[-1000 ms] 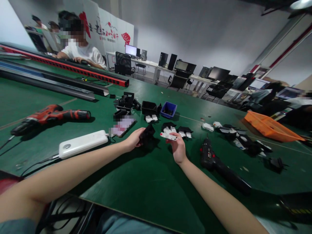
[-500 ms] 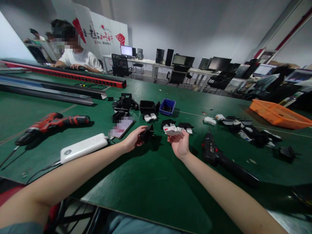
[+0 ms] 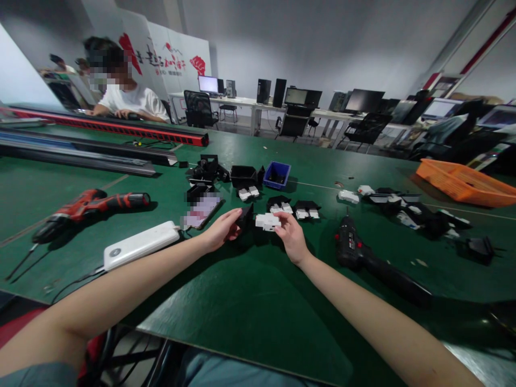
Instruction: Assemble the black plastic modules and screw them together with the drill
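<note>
My left hand is closed round a black plastic bracket, held up over the green table. In my right hand is a white plastic module, pinched at its right end, its left end pointing at the bracket with a small gap between. Just beyond, two black holders with white modules, one left and one right, lie on the table. A black cordless screwdriver rests to the right of my right hand.
A phone and a white power bank with a cable lie left, beside a red-black drill. Farther back are a blue bin, black parts and long rails. An orange basket stands right. A co-worker sits across.
My right hand has turned the white module over and brought it left, close to the black bracket. The left hand has stayed almost in place, still holding the bracket.
</note>
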Motion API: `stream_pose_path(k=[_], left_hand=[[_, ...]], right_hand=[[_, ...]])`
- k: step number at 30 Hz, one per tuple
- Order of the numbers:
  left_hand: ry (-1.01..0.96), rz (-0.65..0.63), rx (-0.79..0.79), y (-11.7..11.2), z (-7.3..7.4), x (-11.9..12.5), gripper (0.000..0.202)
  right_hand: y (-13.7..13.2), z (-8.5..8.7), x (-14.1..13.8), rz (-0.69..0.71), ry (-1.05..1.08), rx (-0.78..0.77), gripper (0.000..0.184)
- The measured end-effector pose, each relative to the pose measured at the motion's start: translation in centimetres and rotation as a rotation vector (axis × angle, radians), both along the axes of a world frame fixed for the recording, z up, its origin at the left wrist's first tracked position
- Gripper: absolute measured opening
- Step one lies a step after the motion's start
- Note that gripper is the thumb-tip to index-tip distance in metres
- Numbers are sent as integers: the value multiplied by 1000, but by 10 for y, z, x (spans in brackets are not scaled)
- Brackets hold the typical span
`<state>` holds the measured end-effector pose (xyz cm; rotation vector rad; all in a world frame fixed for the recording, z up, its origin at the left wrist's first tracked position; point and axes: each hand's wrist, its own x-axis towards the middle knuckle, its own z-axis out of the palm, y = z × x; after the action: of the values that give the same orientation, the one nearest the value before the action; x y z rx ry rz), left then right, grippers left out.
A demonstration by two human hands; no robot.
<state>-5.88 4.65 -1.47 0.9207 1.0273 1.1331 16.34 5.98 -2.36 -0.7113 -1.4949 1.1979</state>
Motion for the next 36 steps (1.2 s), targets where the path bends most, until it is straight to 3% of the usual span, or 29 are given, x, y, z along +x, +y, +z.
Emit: stream_pose_path(k=[7,11,23,36], left_hand=[[-88,-154,15,-6,2,-1,52],[-170,-208,-1,-8,2,-3,57],[-126,-178,6,-7,0,-2,68],[-226,-271,-65,-4,0,-8,63]], right_hand=[[2,-7,-3,88,-36,-14,44],[6,-6,-2,69,-9,-62,45],[2,-1,0,76,3,-85,46],[5,-6,-2,127,32,-124,52]])
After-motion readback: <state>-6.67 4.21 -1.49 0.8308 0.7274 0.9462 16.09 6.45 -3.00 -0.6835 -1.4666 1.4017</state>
